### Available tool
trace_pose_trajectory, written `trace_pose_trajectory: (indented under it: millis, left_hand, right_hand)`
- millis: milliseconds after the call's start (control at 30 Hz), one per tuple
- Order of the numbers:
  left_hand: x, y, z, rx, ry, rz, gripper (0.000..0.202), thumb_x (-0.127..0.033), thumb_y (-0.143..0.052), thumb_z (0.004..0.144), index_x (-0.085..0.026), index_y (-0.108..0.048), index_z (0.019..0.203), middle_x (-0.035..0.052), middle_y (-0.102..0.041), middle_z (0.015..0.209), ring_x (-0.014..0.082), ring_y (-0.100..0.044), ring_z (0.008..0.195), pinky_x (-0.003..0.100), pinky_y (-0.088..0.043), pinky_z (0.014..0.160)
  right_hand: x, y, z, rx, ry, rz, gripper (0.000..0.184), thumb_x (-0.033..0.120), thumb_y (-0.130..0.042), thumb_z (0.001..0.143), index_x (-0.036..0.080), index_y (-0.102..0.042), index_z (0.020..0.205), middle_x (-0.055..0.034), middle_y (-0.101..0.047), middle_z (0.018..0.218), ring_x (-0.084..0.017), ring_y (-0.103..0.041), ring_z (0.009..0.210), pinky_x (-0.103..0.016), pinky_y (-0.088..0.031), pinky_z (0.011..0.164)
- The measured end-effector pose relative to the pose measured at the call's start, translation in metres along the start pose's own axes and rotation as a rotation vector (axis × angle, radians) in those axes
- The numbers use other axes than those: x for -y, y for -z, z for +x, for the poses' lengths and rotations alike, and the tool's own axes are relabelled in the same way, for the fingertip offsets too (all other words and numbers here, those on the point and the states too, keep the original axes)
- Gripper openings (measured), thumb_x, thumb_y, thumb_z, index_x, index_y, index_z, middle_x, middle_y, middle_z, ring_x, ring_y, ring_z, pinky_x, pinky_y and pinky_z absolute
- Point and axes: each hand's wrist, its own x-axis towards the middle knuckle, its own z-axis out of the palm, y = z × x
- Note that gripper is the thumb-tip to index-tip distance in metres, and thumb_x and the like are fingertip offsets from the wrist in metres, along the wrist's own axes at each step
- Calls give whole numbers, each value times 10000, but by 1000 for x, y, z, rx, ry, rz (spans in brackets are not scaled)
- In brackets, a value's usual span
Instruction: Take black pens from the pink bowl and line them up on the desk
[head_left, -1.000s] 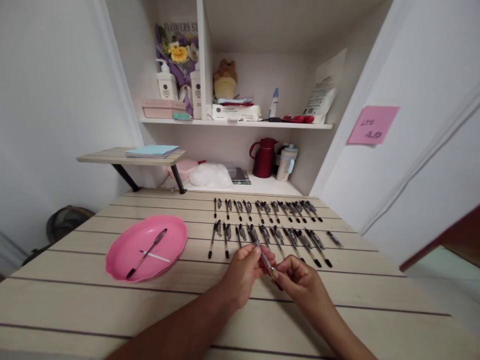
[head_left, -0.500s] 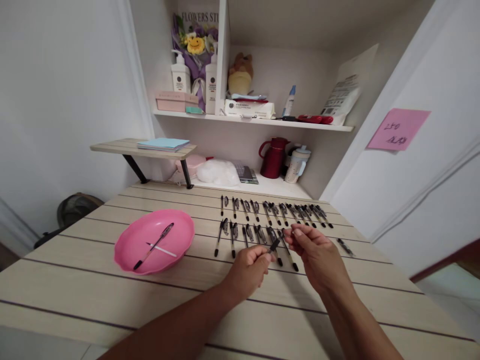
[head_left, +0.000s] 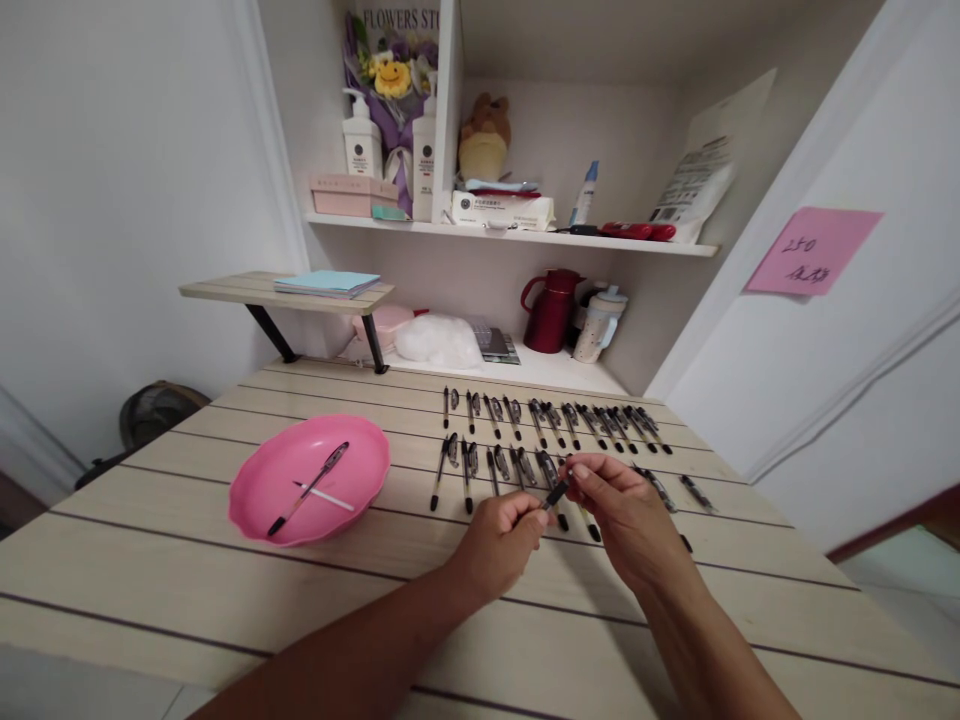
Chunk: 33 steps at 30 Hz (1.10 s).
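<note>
My left hand [head_left: 504,540] is closed round the barrel of a black gel pen [head_left: 556,492], which points up to the right. At the pen's far end, my right hand [head_left: 619,505] pinches with thumb and forefinger. What sits between those fingertips is too small to make out clearly. Beneath and behind my hands lie two rows of pens with their caps beside them, such as a pen [head_left: 439,475] and its cap [head_left: 453,450] at the near row's left end. My right hand partly covers the near row.
On the left, a pink bowl [head_left: 251,500] holds a capped pen [head_left: 309,490] and a thin white refill [head_left: 330,497]. A cap [head_left: 697,492] lies at the right. Behind the table stand a small raised shelf [head_left: 225,288], a red jug [head_left: 551,312] and a cup [head_left: 600,325].
My right fingertips have come to the end of the pen, closing the gap there. The left hand has barely moved, and the view has shifted slightly.
</note>
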Motion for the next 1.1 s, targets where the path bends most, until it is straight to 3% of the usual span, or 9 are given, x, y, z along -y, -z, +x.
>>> trace_pose_trajectory:
  millis: [167, 500, 700, 900, 1100]
  left_hand:
    - [0, 0, 0, -11, -5, 0, 300, -377, -429, 802, -128, -595, 822, -40, -449, 557, 51, -333, 442, 189, -239, 434]
    - [-2, -2, -4, 6, -16, -47, 281, -363, -432, 803, -133, -592, 812, -46, -438, 557, 37, -323, 406, 186, -224, 405]
    - [-11, -3, -6, 95, 56, -270, 349, -450, -476, 763, -118, -577, 805, -60, -417, 526, 24, -285, 336, 186, -176, 347]
    - [-9, -3, -6, 55, 15, -189, 337, -412, -476, 779, -112, -605, 859, -50, -431, 532, 27, -299, 366, 181, -194, 373]
    - [-7, -1, -4, 43, -19, -94, 317, -366, -443, 798, -115, -624, 865, -42, -439, 539, 41, -315, 410, 189, -222, 410]
  right_hand:
    - [-4, 0, -2, -13, -50, 10, 341, 337, -776, 547, 184, -687, 839, -45, -676, 781, -138, -563, 658, -264, -441, 619]
    - [-10, -2, -8, -25, -58, 35, 237, 339, -762, 573, 181, -669, 722, -21, -627, 707, -115, -509, 578, -253, -428, 565]
    - [-5, -3, -10, 141, -86, 117, 229, 336, -715, 646, 170, -670, 798, -31, -622, 757, -118, -513, 589, -256, -410, 552]
    - [-7, -4, -11, 104, -55, 91, 167, 312, -727, 637, 185, -630, 688, 7, -605, 681, -97, -508, 545, -247, -405, 568]
    - [-7, 1, -13, 176, -88, 151, 291, 385, -659, 703, 200, -656, 928, -82, -646, 966, -176, -566, 799, -301, -446, 686]
